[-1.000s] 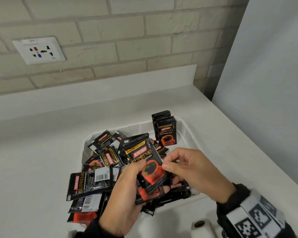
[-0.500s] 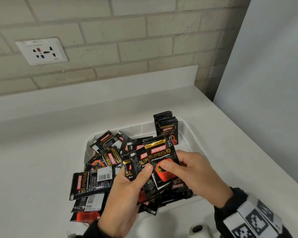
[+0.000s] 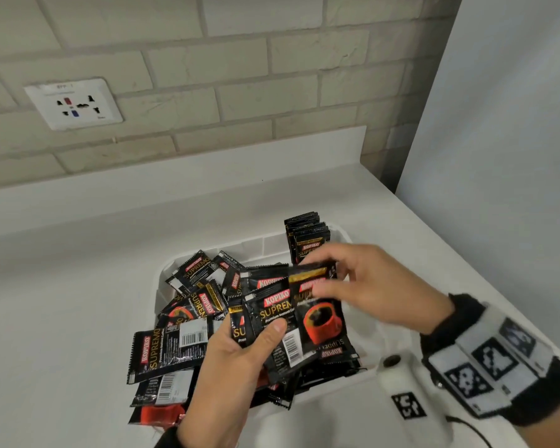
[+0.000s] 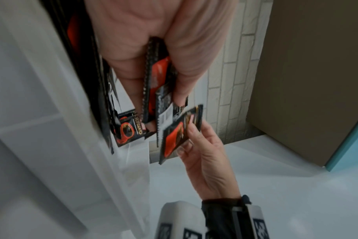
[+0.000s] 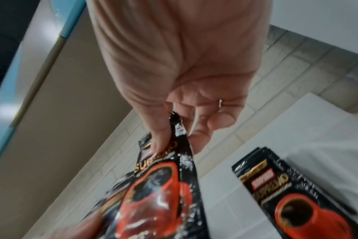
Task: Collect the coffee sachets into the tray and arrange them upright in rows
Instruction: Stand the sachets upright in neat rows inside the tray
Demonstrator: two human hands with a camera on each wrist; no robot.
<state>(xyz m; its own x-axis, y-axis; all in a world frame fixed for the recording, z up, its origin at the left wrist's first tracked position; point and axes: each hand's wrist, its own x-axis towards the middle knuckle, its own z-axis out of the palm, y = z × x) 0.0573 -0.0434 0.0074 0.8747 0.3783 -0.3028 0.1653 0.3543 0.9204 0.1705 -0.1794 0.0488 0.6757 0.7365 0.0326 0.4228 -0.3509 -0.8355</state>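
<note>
A white tray [image 3: 304,242] on the counter holds a loose heap of black and red coffee sachets [image 3: 201,279]. Several sachets stand upright in a row [image 3: 307,237] at its far right corner, also seen in the right wrist view [image 5: 292,198]. My left hand [image 3: 240,357] grips a fanned bunch of sachets [image 3: 272,318] above the tray's front, thumb on top. My right hand [image 3: 362,286] pinches one sachet [image 3: 320,315] by its top edge, beside that bunch [image 4: 153,90]. The pinched sachet [image 5: 159,194] hangs face out.
More sachets [image 3: 162,354] spill over the tray's left front rim onto the white counter [image 3: 62,286]. A brick wall with a socket plate [image 3: 73,103] rises behind. A grey panel [image 3: 498,156] stands to the right. A wrist camera body [image 3: 401,399] sits near my right forearm.
My right hand has drawn one sachet out of the left hand's bunch and lifted it up and right, toward the upright row. The left hand keeps holding the other sachets.
</note>
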